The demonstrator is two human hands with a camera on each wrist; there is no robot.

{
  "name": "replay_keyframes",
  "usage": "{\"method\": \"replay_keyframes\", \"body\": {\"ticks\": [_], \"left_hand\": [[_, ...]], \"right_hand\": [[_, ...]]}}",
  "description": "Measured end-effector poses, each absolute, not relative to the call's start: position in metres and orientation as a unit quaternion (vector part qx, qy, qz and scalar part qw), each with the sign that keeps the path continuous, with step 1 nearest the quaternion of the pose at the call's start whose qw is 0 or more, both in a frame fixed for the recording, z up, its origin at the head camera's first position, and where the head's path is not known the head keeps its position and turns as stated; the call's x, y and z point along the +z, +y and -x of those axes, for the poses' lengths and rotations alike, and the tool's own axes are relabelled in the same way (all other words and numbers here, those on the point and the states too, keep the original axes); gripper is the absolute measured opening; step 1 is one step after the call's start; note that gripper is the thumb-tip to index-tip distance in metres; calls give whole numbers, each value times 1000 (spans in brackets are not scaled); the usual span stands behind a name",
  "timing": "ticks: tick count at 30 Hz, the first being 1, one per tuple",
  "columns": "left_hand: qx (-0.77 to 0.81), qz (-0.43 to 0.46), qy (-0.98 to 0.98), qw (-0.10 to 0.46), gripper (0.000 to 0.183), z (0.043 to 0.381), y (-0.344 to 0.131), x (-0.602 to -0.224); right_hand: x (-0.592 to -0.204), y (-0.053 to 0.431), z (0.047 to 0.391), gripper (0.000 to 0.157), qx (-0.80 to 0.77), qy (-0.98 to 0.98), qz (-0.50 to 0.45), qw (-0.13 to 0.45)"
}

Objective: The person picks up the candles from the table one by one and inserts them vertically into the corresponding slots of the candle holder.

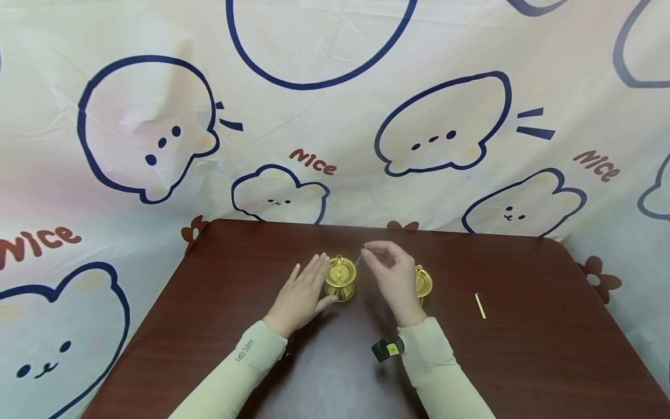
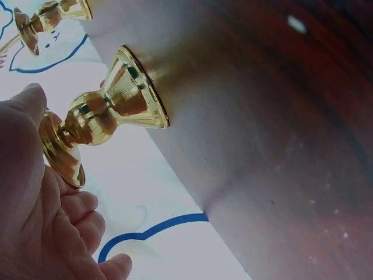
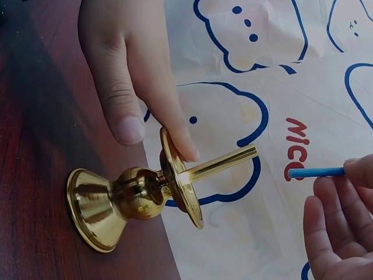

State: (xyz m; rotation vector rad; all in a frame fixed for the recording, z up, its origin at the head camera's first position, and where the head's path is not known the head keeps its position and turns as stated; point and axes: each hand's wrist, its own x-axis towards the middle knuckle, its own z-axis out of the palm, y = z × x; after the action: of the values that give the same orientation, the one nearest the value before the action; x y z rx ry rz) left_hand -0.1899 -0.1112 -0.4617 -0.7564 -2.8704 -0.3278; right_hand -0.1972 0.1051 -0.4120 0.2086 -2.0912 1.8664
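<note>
A small gold candlestick holder [image 1: 340, 285] stands upright on the table, with a flared base, a round dish and a thin tube [image 3: 224, 164] rising from the dish. My left hand [image 1: 300, 294] is at its left side, fingers mostly straight, fingertips right at the dish rim. Between thumb and fingertips my right hand [image 1: 389, 273] pinches a thin blue stick [image 3: 315, 172]. In the right wrist view the stick's free end points toward the tube, with a gap between them. A second gold holder [image 1: 424, 281] stands just right of my right hand, which partly hides it.
A short pale yellow stick [image 1: 480, 306] lies on the dark brown table [image 1: 523, 361], to the right of the second holder. Behind the table's far edge hangs a pale cloth [image 1: 345, 128] printed with cartoon outlines.
</note>
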Motion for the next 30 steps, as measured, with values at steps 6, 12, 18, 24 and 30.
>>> {"method": "replay_keyframes", "body": {"ticks": [6,12,18,24,30], "left_hand": [[-108,250,-959,73,83,190,-110,-462],[-110,249,-960,67,83,191,-109,-461],[-111,249,-960,69,81,190,-109,-460],[-89,245,-964,58,80,190,-109,-458],[-91,247,-963,61,80,189,-110,-458]], "right_hand": [[-411,105,201,17,648,-740,-77,166],[-413,104,207,16,646,-741,-84,164],[-413,100,211,19,645,-744,-93,147],[-411,97,214,17,641,-744,-111,152],[-411,94,218,21,637,-745,-118,157]]}}
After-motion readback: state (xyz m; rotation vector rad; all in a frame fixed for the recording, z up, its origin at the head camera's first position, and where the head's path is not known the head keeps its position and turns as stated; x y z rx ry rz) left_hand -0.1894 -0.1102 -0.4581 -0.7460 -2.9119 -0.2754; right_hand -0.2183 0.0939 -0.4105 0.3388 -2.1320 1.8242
